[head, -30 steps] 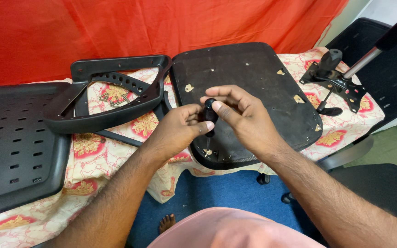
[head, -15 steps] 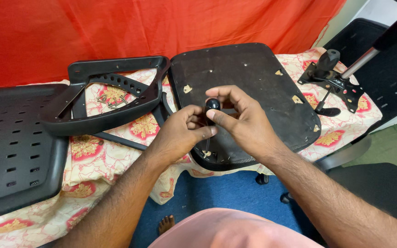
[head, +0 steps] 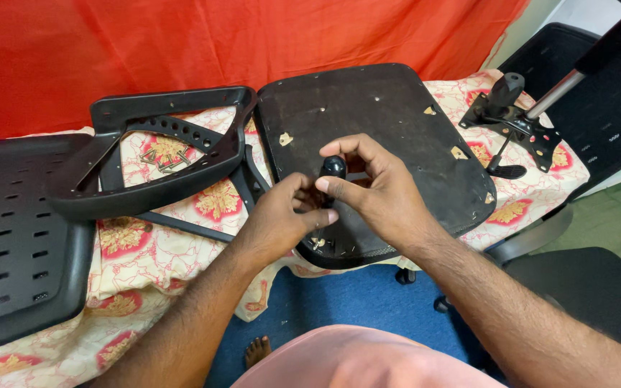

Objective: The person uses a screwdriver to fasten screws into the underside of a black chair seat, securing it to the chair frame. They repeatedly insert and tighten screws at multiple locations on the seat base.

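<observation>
Head view: both hands meet over the near edge of the wide black upturned chair seat pan, which lies on the bench under a cream cloth with red flower print. The left hand and the right hand together pinch a small black rounded plastic knob; the right fingers are clenched round its lower part, and the left fingers curl in from 8 o'clock to grasp it from beneath. The knob sits at the centre of the view, just above the seat pan and clear of it.

To do this well, it seems wise to keep the knob upright, steady it with one hand and turn with the other, and work over the pan so that a dropped piece stays on it.

At 10 o'clock lies a curved black plastic frame, with a small heap of metal screws inside it. At 2 o'clock rests a black metal tilt mechanism with a chrome gas cylinder. At 9 o'clock sits a black perforated plastic panel.

Against half a second ago, the knob stands slightly higher and the right thumb has slid off its top, while the surrounding parts have not moved.
</observation>
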